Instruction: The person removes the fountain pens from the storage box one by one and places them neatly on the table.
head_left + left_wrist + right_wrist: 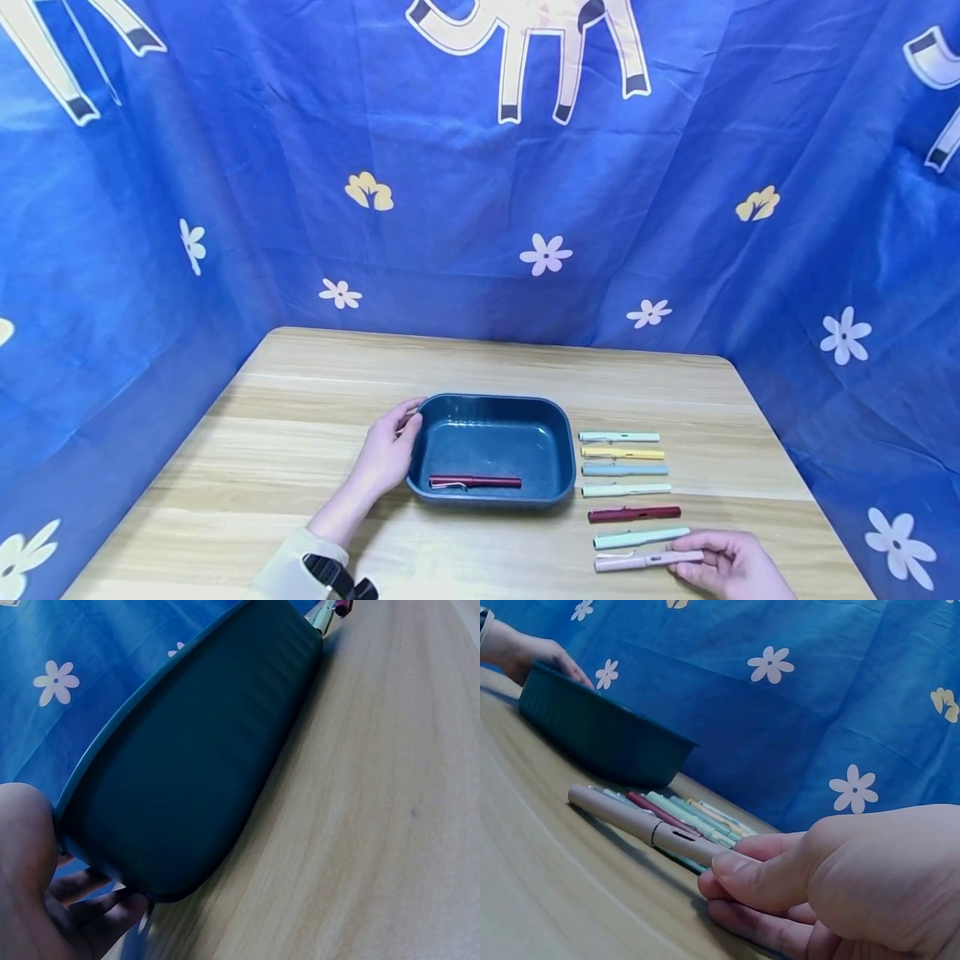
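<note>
My left hand [390, 450] grips the left wall of a dark teal rectangular tray [491, 497], thumb at the rim and fingers around the outside. Inside the tray, near its front wall, lies a dark red pen [487, 482] with a metal clip. At the front right, my right hand [723, 561] pinches the right end of a pale pinkish-grey pen [630, 562] between thumb and fingers. In the right wrist view this pen [615, 810] points away from the hand, over the table. Just behind it lies a mint green pen [637, 538], close to the fingertips.
Right of the tray, several pens lie in a rough column: a mint pen [618, 437], a yellow pen [626, 453], a blue pen [626, 470], a light green pen [628, 490] and a dark red pen [636, 514]. A blue patterned cloth [450, 275] surrounds the wooden table [315, 383].
</note>
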{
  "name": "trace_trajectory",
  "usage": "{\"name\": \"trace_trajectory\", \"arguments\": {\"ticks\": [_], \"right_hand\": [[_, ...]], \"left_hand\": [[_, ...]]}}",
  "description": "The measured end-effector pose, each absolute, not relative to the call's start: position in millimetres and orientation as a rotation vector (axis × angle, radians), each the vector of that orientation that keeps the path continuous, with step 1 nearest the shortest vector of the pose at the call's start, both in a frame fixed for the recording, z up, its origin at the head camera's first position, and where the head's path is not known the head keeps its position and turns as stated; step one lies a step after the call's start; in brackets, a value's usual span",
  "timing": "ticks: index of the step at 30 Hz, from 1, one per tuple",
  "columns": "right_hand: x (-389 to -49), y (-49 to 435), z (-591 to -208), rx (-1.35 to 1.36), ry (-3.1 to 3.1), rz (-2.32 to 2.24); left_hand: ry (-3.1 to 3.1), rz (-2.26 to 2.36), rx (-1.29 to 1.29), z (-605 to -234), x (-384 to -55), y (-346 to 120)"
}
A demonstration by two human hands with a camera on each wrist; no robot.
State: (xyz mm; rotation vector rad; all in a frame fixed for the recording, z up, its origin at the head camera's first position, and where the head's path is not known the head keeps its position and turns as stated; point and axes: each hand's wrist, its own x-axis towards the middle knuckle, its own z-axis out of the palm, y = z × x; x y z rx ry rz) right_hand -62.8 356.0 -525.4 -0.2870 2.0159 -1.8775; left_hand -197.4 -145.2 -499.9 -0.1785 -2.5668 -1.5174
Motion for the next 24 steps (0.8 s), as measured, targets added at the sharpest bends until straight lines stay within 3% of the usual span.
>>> {"name": "trace_trajectory", "arguments": {"ticks": [24], "right_hand": [[-64.0, 356.5, -531.5, -0.696, 2.585, -1.540]], "left_hand": [[-2.575, -1.503, -0.182, -501.9, -198.3, -145.6]]}}
